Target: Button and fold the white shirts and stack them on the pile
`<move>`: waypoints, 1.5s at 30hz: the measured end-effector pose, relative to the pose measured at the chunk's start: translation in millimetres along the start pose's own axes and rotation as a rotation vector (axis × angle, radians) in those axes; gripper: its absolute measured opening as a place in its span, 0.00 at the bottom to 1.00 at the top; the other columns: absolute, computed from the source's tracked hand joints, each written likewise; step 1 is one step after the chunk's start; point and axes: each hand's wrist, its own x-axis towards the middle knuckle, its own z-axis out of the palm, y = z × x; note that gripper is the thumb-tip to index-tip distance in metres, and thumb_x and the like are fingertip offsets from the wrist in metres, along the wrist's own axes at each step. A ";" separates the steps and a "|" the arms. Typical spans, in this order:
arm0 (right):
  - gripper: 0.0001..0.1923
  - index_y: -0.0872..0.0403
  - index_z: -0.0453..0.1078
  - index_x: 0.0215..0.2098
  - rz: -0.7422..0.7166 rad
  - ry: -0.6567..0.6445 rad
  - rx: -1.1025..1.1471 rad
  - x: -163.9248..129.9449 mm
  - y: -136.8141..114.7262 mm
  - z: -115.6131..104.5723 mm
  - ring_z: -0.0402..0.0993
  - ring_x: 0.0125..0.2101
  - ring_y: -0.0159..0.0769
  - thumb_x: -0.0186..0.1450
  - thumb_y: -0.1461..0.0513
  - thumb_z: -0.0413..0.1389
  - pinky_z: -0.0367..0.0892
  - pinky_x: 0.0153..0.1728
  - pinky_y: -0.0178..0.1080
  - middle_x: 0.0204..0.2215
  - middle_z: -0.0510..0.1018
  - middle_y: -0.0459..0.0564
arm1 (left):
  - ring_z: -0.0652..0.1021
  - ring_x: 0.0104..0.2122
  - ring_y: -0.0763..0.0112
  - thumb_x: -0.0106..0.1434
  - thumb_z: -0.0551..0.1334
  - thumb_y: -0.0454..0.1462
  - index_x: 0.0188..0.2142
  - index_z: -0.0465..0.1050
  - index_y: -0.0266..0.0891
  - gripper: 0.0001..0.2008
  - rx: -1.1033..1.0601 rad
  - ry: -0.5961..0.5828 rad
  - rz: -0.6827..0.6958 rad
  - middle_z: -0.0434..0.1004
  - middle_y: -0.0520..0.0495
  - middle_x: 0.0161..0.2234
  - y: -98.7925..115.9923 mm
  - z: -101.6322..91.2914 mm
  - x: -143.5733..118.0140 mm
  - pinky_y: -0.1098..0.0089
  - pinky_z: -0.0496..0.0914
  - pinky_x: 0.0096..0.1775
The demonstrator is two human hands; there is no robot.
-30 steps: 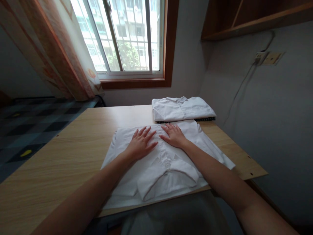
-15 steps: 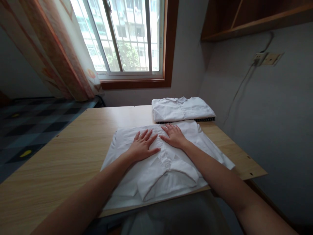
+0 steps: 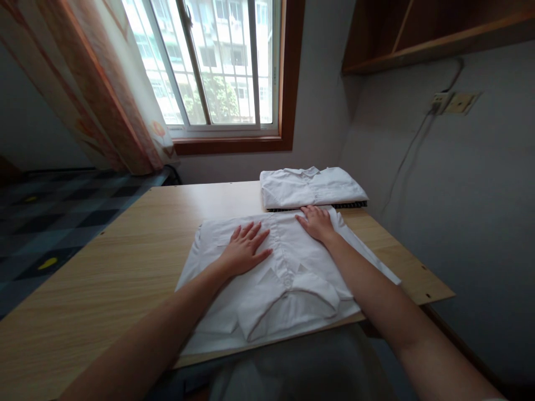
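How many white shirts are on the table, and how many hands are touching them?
White shirts: 2, the spread shirt under the hands and the folded shirt behind it on the table.
Hands: 2, the left hand and the right hand, both flat on the spread shirt.
Total: 4.

Both hands, left hand (image 3: 244, 250) and right hand (image 3: 317, 223), lie flat on the white shirt (image 3: 288, 278) on the table (image 3: 104, 267).

Both forearms run off the bottom edge; shelf (image 3: 438, 33) cropped above.
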 end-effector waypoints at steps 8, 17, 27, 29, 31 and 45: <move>0.32 0.53 0.51 0.69 0.012 -0.088 -0.008 -5.9 -4.7 2.5 0.46 0.67 0.47 0.72 0.46 0.36 0.38 0.64 0.58 0.68 0.54 0.55 | 0.46 0.69 0.56 0.69 0.42 0.57 0.69 0.49 0.47 0.34 0.031 -0.057 0.048 0.42 0.44 0.70 -4.4 0.8 1.5 0.51 0.41 0.66; 0.30 0.56 0.70 0.55 -0.014 -0.027 -0.131 -27.7 -12.4 -28.6 0.61 0.55 0.54 0.71 0.46 0.41 0.55 0.54 0.56 0.55 0.70 0.64 | 0.48 0.69 0.61 0.68 0.47 0.57 0.68 0.50 0.52 0.32 0.043 -0.098 0.240 0.46 0.49 0.70 -51.4 -18.9 2.2 0.56 0.39 0.66; 0.20 0.51 0.76 0.45 -0.108 -0.255 -0.029 -7.1 -2.3 -59.9 0.71 0.48 0.47 0.66 0.48 0.52 0.63 0.47 0.45 0.49 0.76 0.57 | 0.66 0.61 0.65 0.68 0.45 0.40 0.61 0.65 0.39 0.25 0.120 0.081 -0.009 0.67 0.44 0.61 -104.9 -39.9 46.9 0.66 0.58 0.61; 0.20 0.51 0.75 0.45 -0.091 -0.256 -0.032 -6.5 -2.6 -61.9 0.72 0.48 0.47 0.65 0.47 0.53 0.63 0.46 0.43 0.48 0.77 0.56 | 0.66 0.61 0.64 0.66 0.47 0.38 0.62 0.63 0.38 0.26 0.212 0.009 -0.103 0.69 0.43 0.60 -111.9 -41.3 60.7 0.65 0.58 0.61; 0.21 0.51 0.75 0.44 -0.065 -0.269 -0.028 -5.4 -0.9 -62.9 0.73 0.47 0.46 0.64 0.46 0.55 0.64 0.44 0.41 0.47 0.78 0.55 | 0.68 0.59 0.60 0.65 0.48 0.39 0.61 0.65 0.38 0.26 0.261 -0.064 -0.162 0.72 0.41 0.58 -118.1 -43.2 70.5 0.62 0.60 0.59; 0.16 0.55 0.69 0.29 -0.327 -0.131 0.293 -12.9 7.1 -72.8 0.64 0.29 0.31 0.61 0.50 0.57 0.52 0.28 0.33 0.29 0.73 0.45 | 0.68 0.52 0.49 0.56 0.61 0.42 0.33 0.80 0.38 0.12 0.398 -0.108 -0.178 0.76 0.35 0.46 -120.1 -88.6 82.8 0.59 0.63 0.52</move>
